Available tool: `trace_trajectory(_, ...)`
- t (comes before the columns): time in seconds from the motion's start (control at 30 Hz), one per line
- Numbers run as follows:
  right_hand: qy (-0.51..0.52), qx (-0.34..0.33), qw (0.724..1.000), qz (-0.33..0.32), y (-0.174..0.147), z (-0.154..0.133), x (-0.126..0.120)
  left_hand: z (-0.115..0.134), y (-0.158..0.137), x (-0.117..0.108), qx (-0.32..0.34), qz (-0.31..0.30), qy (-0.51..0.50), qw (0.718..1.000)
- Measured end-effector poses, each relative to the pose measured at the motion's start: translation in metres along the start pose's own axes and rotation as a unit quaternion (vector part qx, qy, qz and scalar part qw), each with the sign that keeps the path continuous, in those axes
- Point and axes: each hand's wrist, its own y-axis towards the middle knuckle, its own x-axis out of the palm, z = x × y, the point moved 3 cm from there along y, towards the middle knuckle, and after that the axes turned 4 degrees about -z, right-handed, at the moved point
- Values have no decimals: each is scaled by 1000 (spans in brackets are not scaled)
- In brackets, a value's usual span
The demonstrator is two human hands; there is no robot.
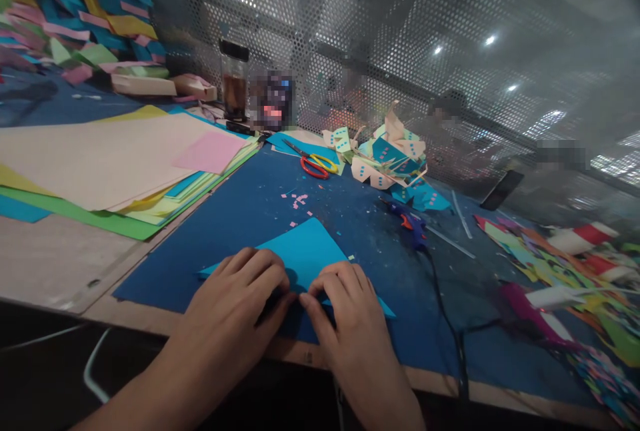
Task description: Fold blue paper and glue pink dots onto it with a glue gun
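A sheet of blue paper (313, 248), folded into a triangle, lies on the dark blue mat with its peak pointing away from me. My left hand (240, 298) rests over its near left part, fingers curled and thumb tip at the near edge. On the near right part, my right hand (350, 311) bends its fingers over the paper, thumb and fingertips pinching the same edge. The two thumbs almost meet at the middle. Both palms hide much of the lower edge.
Stacked coloured paper (100, 164) lies left. Scissors (317, 164), folded paper flowers (387, 151) and a dark jar (234, 81) stand farther back. Right are a glue gun (413, 228) with a trailing cable (443, 304), a phone (501, 190) and paper scraps (535, 258).
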Motion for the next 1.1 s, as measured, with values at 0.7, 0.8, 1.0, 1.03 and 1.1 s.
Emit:
trace_trajectory(0.7,-13,32,999,10,-2,4,-4,1,4,-3,-4,-8,19,1000)
trace_trajectory(0.8,-21,33,999,7,-3,5,-4,1,6,-4,-6,-11,25,1000)
trace_trajectory(1.0,-36,38,999,14,-5,8,-6,1,6,-5,-6,-19,32,999)
trace_trajectory(1.03,-33,39,999,14,-5,9,-6,1,6,-5,-7,-20,33,999)
trace_trajectory(1.1,-27,40,999,12,-5,10,-7,1,6,-4,-7,-21,34,999)
